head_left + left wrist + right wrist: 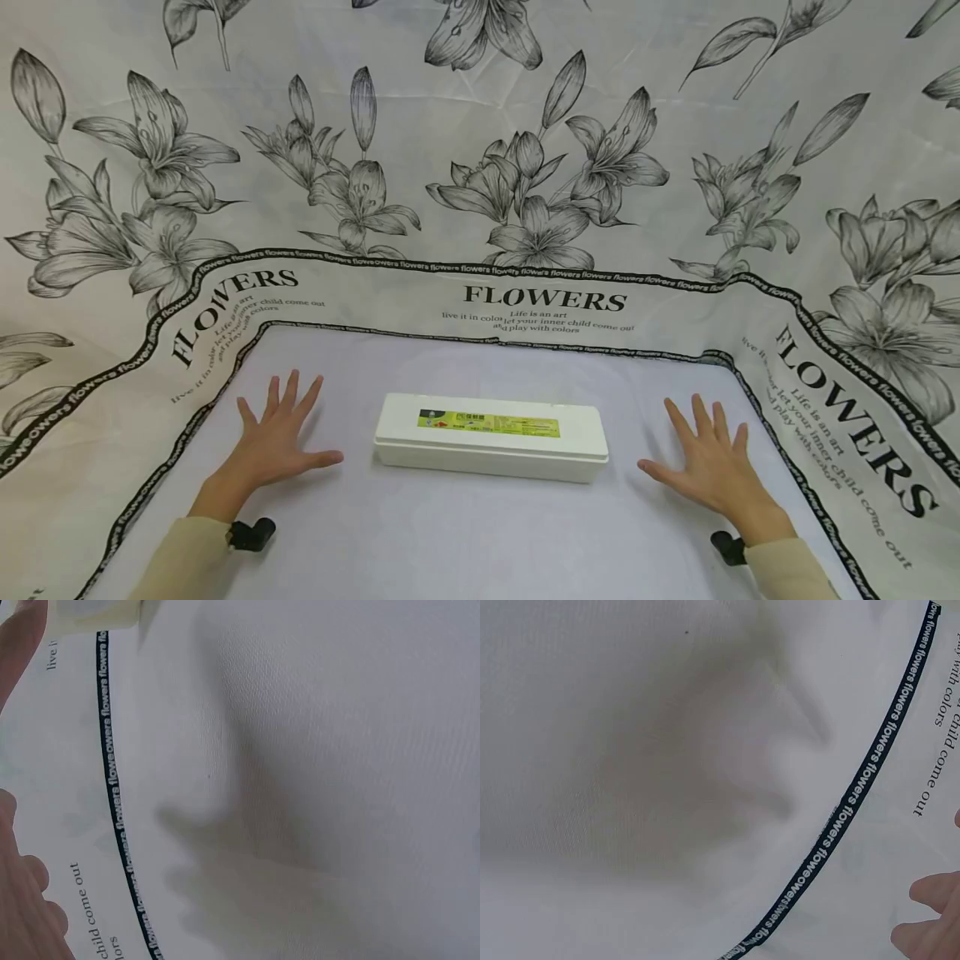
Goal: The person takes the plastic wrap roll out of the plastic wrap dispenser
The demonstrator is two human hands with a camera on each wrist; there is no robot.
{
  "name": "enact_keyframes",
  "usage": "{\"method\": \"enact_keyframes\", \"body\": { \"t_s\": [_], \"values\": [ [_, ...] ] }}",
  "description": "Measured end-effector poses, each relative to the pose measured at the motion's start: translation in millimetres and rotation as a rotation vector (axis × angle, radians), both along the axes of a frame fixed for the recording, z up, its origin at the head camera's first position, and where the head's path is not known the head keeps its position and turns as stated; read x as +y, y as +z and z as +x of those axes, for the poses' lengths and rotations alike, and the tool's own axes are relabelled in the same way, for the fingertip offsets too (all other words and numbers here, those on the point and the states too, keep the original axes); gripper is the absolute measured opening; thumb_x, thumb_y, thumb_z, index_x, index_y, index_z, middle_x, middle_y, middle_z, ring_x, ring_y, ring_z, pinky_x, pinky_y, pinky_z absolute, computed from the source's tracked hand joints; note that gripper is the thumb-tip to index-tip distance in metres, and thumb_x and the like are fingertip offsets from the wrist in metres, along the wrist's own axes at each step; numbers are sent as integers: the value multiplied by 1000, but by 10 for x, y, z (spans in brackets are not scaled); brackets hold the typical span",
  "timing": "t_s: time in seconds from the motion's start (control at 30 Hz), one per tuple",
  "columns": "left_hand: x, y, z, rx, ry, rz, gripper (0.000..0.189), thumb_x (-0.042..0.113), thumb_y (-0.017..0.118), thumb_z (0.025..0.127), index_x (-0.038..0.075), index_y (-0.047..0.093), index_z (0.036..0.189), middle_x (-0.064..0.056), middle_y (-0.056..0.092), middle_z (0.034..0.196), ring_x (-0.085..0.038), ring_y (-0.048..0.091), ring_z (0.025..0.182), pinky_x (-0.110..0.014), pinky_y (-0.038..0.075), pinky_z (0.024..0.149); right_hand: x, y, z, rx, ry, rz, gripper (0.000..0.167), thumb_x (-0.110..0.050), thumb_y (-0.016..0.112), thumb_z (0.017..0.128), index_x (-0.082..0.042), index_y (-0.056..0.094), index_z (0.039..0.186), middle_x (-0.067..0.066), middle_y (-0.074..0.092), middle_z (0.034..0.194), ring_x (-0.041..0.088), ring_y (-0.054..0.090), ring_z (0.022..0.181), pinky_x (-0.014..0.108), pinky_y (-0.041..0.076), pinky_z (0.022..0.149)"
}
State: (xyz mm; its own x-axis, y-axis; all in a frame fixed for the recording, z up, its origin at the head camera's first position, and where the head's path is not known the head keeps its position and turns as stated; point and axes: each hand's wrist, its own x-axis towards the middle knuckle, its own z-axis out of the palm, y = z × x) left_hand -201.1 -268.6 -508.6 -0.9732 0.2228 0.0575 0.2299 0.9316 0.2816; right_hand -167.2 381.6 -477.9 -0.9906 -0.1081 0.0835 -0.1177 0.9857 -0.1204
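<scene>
White box (pixel 491 442) lay lengthwise between the two hands, touching neither. The left hand (pixel 273 437) was spread wide, fingers fanned away from the body, thumb pointing across toward the box's left end; it held nothing. The right hand (pixel 708 467) mirrored it, also splayed and holding nothing, its thumb aimed at the box's right end. Bare tabletop (pixel 420 537) showed as a strip between each thumb and the box end facing it, the right strip looking a little narrower, and a broader stretch ran on the near side, between the two wrists.

Across the box's top, between the hands, sat a yellow-green label (pixel 489 423); a lid seam ran along the side facing the body. Beyond the fingertips, the white surface ended at a dark-edged border of flowered cloth (pixel 540 296), which also bounded the outer side of either hand, close by. Black wrist mounts (pixel 251 534) sat on the inner side of both wrists, by the cream sleeves (pixel 176 558).

The left wrist view caught part of the thumb and fingers beside a soft shadow on the white surface; the right one showed only fingertips and a similar shadow.
</scene>
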Motion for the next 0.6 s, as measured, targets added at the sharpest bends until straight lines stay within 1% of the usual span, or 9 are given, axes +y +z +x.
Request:
{"method": "enact_keyframes", "body": {
  "t_s": [0.2,0.33,0.47,0.6],
  "values": [
    [144,-49,-19,11,-30,86,129,76,77,72,23,9,168,-27,2,171,-54,-4,156,-84,-11,112,-66,12,13,0,30,-3,117,-77,65,82,-11,17,165,39,9,164,67,1,148,90,-3,107],
    [229,-63,-35,17,-37,127,128,73,79,72,22,11,168,-28,6,171,-55,1,155,-81,-4,117,-125,21,9,2,41,1,116,-76,66,82,-11,18,165,38,10,165,66,4,149,90,0,108],
    [318,-55,-43,8,-39,169,128,70,81,72,21,11,167,-28,7,170,-55,3,155,-78,2,120,-177,36,2,12,75,-17,114,-74,68,82,-12,21,165,36,12,166,64,6,150,89,4,109],
    [379,-72,-61,-14,-50,205,132,69,84,69,22,11,168,-26,6,171,-53,3,156,-75,4,122,-230,56,-8,34,123,-46,112,-68,73,81,-14,22,165,35,15,166,64,8,150,87,6,111]
  ]
}}
